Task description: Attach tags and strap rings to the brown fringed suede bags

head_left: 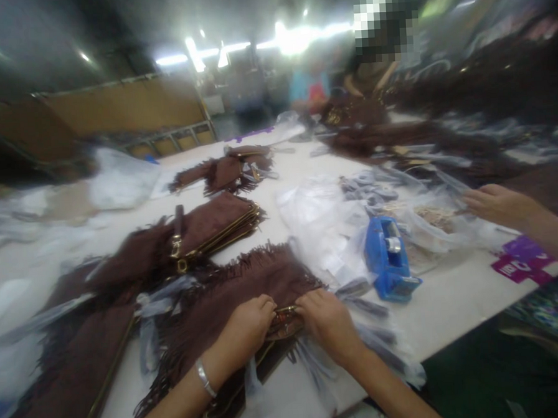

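A brown fringed bag lies on the table in front of me, with a gold zip along its near edge. My left hand pinches that edge on one side of a short gap in the zip. On the other side of the gap, my right hand grips the same edge with closed fingers. Between the hands a bit of patterned lining shows. Under the bag lie more brown layers with gold edging. Clear plastic strips stick out beside it.
Stacked brown bags lie beyond and to the left. A blue tape dispenser stands at right, near clear plastic bags. A co-worker's hand touches a plastic bag of small items. Other people stand at the far end.
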Available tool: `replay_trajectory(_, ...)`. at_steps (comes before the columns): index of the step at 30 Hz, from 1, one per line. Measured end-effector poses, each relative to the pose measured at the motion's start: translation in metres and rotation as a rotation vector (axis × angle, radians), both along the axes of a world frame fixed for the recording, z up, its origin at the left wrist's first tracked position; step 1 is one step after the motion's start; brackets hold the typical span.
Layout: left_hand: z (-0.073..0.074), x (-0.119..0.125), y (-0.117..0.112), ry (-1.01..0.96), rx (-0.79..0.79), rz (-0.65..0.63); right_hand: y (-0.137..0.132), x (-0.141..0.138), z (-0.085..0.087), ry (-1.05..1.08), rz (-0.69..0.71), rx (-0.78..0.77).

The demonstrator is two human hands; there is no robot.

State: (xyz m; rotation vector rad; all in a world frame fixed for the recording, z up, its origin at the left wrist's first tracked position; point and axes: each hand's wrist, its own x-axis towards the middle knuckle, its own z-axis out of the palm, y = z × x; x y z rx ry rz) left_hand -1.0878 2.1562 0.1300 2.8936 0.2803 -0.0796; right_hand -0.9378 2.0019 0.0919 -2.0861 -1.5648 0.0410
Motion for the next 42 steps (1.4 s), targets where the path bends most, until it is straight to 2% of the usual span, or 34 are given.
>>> replay_trajectory(4,-0.007,0.004,-0.001,-0.066,0.082,0.005,0.022,0.005,-0.006,0.029,-0.075,0.051)
replay_trajectory(9,-0.010,-0.002,-0.003,-0.072,0.079,-0.047,0.036,0.002,-0.009,0.053,-0.092,0.086)
replay_trajectory(15,0.000,-0.003,-0.002,-0.111,-0.135,0.143,0.012,0.014,0.010,0.239,0.244,0.085)
replay_trajectory(17,0.001,-0.001,-0.003,-0.086,-0.133,0.160,0.007,0.021,0.012,0.263,0.272,0.046)
replay_trajectory(20,-0.001,0.002,-0.003,-0.027,-0.068,0.132,0.012,0.028,0.009,0.211,0.216,-0.016)
replay_trajectory(23,-0.004,0.003,0.002,0.023,-0.013,0.062,0.024,0.029,0.004,0.167,0.164,0.000)
replay_trajectory(29,-0.001,0.005,0.015,-0.009,-0.154,0.073,0.038,0.021,-0.004,0.206,0.042,0.127)
replay_trajectory(32,0.000,0.009,0.016,-0.006,-0.125,0.068,0.038,0.017,-0.004,0.243,0.005,0.154)
replay_trajectory(34,-0.003,0.010,0.016,-0.007,-0.113,0.097,0.034,0.014,-0.003,0.223,0.046,0.178)
replay_trajectory(37,-0.011,0.009,0.016,-0.063,-0.210,0.179,0.024,0.008,-0.003,0.119,0.101,0.183)
replay_trajectory(42,-0.022,0.005,0.017,-0.216,-0.360,0.283,0.020,-0.010,-0.001,0.041,-0.020,-0.013)
